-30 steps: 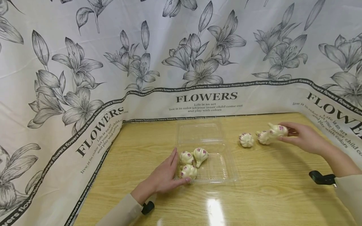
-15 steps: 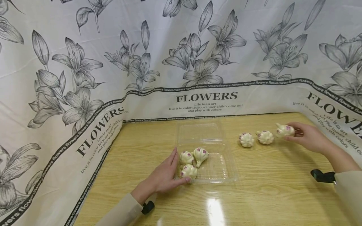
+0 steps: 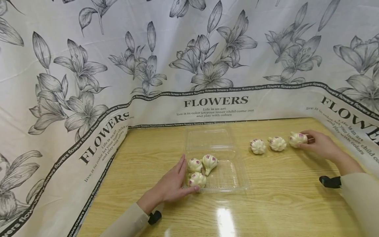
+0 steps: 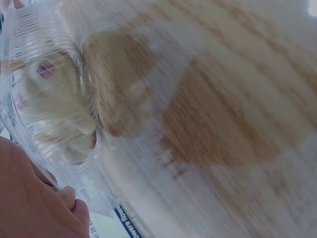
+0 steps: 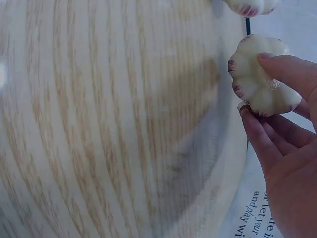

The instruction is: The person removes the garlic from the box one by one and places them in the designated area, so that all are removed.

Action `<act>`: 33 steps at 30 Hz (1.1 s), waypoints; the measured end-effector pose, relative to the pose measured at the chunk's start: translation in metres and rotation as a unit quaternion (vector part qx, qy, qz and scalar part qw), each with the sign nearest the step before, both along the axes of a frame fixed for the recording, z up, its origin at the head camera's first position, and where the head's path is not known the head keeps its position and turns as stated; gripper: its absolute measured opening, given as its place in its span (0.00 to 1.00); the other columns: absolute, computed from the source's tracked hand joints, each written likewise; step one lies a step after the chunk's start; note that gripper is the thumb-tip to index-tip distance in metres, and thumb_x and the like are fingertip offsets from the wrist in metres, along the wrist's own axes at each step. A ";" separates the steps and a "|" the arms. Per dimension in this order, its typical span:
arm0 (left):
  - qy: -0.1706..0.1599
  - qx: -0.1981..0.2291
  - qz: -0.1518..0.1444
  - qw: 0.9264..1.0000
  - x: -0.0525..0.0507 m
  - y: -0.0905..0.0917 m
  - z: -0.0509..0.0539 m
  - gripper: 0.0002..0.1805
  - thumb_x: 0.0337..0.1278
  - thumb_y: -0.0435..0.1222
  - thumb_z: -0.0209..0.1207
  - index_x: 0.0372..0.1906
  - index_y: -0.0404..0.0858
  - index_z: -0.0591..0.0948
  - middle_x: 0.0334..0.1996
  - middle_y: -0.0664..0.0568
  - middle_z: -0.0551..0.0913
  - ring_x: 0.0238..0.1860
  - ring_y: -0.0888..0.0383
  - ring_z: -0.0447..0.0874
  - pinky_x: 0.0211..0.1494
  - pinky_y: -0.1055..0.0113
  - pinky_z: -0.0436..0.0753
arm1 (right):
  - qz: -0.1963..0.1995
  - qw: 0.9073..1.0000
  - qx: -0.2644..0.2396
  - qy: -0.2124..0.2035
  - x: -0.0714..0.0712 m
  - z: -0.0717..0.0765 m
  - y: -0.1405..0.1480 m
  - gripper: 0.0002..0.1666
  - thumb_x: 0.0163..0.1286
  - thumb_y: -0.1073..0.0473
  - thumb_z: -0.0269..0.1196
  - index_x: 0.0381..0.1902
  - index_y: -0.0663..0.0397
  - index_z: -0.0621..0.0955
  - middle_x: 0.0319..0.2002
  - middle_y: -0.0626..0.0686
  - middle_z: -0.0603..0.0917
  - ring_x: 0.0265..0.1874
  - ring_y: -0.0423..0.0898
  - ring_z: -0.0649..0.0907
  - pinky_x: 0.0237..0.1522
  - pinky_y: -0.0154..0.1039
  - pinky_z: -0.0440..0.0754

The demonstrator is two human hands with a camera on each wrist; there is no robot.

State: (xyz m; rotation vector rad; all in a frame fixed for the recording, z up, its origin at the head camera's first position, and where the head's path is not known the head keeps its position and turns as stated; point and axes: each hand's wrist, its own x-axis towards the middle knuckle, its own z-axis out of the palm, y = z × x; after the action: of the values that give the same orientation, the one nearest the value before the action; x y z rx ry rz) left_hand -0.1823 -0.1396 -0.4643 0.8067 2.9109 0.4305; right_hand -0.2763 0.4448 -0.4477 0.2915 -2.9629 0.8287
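Observation:
In the head view, my left hand [image 3: 171, 184] rests against the left side of a clear plastic clamshell box [image 3: 241, 177]. Its fingers lie straight along the wall, with the thumb at the front edge. Inside, on the left, sit three garlic bulbs: one garlic bulb [image 3: 195, 165] at the back, another garlic bulb [image 3: 210, 162] beside it, a third garlic bulb [image 3: 197, 179] in front. On the right, my right hand [image 3: 321, 144] pinches a garlic bulb [image 3: 297, 139] between thumb and fingers; the right wrist view shows this garlic bulb [image 5: 262, 82] root end toward the camera.
Two loose garlic bulbs, one garlic bulb [image 3: 258, 146] and another garlic bulb [image 3: 277, 144], lie on the wooden table [image 3: 266, 210] between box and right hand. The box's lid [image 3: 208, 138] lies open toward the back. A flower-printed cloth [image 3: 216, 108] stands around the table.
My right hand has carried its garlic bulb to the right, away from the second loose bulb, then lowered it to about the row's level. The left hand stays put.

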 end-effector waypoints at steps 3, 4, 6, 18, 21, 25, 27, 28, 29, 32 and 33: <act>0.000 0.000 0.001 1.000 0.000 0.000 0.000 0.67 0.58 0.79 0.41 0.82 0.31 0.41 0.83 0.39 0.37 0.80 0.42 0.49 0.80 0.53 0.59 | -0.006 1.000 0.004 -0.014 -0.003 -0.002 -0.002 0.39 0.76 0.54 0.63 0.68 0.80 0.64 0.58 0.85 0.72 0.54 0.79 0.77 0.55 0.72 0.77; 0.000 -0.001 0.000 1.000 0.000 0.000 0.000 0.67 0.58 0.79 0.41 0.82 0.31 0.40 0.83 0.39 0.36 0.80 0.42 0.49 0.80 0.54 0.59 | -0.008 1.000 0.007 -0.019 -0.004 -0.003 -0.002 0.39 0.77 0.53 0.62 0.69 0.80 0.63 0.58 0.85 0.71 0.54 0.80 0.76 0.55 0.72 0.77; 0.000 -0.002 0.001 1.000 -0.001 0.000 0.000 0.67 0.58 0.79 0.40 0.82 0.32 0.40 0.83 0.40 0.36 0.80 0.43 0.49 0.80 0.54 0.58 | -0.008 1.000 0.010 -0.027 -0.005 -0.004 -0.003 0.39 0.78 0.53 0.60 0.70 0.81 0.61 0.59 0.86 0.69 0.55 0.81 0.75 0.56 0.72 0.76; -0.003 -0.002 0.000 1.000 -0.001 0.000 -0.001 0.67 0.58 0.80 0.39 0.82 0.33 0.37 0.83 0.42 0.34 0.81 0.43 0.48 0.80 0.55 0.58 | 0.009 0.997 -0.013 -0.071 -0.005 0.002 -0.009 0.39 0.83 0.57 0.50 0.71 0.88 0.52 0.63 0.89 0.60 0.59 0.83 0.68 0.59 0.74 0.71; -0.002 -0.004 0.000 1.000 -0.001 0.000 -0.001 0.67 0.58 0.80 0.39 0.82 0.32 0.39 0.83 0.41 0.35 0.81 0.43 0.48 0.80 0.55 0.58 | 0.011 0.997 -0.016 -0.075 -0.005 0.003 -0.009 0.37 0.83 0.58 0.49 0.71 0.89 0.52 0.63 0.89 0.60 0.60 0.84 0.68 0.59 0.73 0.71; -0.002 -0.007 0.001 1.000 -0.001 0.000 0.000 0.67 0.58 0.80 0.39 0.82 0.32 0.40 0.83 0.41 0.35 0.81 0.43 0.48 0.80 0.55 0.58 | 0.016 0.997 -0.016 -0.074 -0.006 0.003 -0.009 0.36 0.83 0.60 0.48 0.70 0.90 0.52 0.63 0.90 0.59 0.59 0.85 0.67 0.59 0.74 0.70; -0.001 -0.007 0.001 1.000 -0.001 0.000 0.000 0.67 0.58 0.79 0.39 0.82 0.32 0.40 0.83 0.41 0.35 0.80 0.43 0.49 0.80 0.55 0.58 | 0.016 0.997 -0.013 -0.073 -0.005 0.003 -0.009 0.37 0.83 0.60 0.48 0.70 0.89 0.51 0.62 0.90 0.60 0.59 0.85 0.67 0.59 0.75 0.70; -0.001 -0.006 0.001 1.000 -0.001 0.000 0.000 0.67 0.58 0.79 0.39 0.82 0.32 0.40 0.83 0.41 0.36 0.80 0.43 0.49 0.80 0.55 0.58 | 0.017 0.997 -0.013 -0.073 -0.005 0.003 -0.009 0.37 0.83 0.60 0.48 0.70 0.89 0.51 0.62 0.90 0.60 0.59 0.85 0.67 0.59 0.75 0.69; -0.001 -0.006 0.001 1.000 -0.001 0.000 0.000 0.67 0.58 0.79 0.39 0.82 0.32 0.39 0.83 0.40 0.36 0.80 0.43 0.49 0.80 0.55 0.58 | 0.016 0.997 -0.012 -0.073 -0.005 0.003 -0.009 0.38 0.83 0.59 0.48 0.71 0.89 0.50 0.62 0.90 0.60 0.59 0.85 0.67 0.59 0.75 0.69; -0.001 -0.005 0.001 1.000 -0.001 0.000 0.000 0.67 0.58 0.79 0.39 0.82 0.32 0.39 0.83 0.41 0.36 0.80 0.43 0.49 0.80 0.55 0.58 | 0.014 0.997 -0.008 -0.074 -0.005 0.002 -0.009 0.41 0.83 0.56 0.49 0.72 0.87 0.47 0.62 0.89 0.60 0.60 0.85 0.66 0.60 0.76 0.68; -0.001 -0.005 0.002 1.000 -0.001 0.000 0.000 0.66 0.58 0.79 0.39 0.82 0.32 0.39 0.83 0.41 0.36 0.80 0.43 0.49 0.80 0.55 0.58 | 0.013 0.997 -0.009 -0.075 -0.005 0.001 -0.008 0.43 0.83 0.56 0.50 0.73 0.87 0.46 0.63 0.89 0.59 0.60 0.85 0.65 0.60 0.76 0.67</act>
State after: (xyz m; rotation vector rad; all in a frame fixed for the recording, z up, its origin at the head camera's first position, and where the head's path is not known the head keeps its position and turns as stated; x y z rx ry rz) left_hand -0.1830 -0.1397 -0.4644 0.8000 2.9101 0.4162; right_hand -0.2811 0.4365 -0.4464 0.2796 -3.0943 0.9181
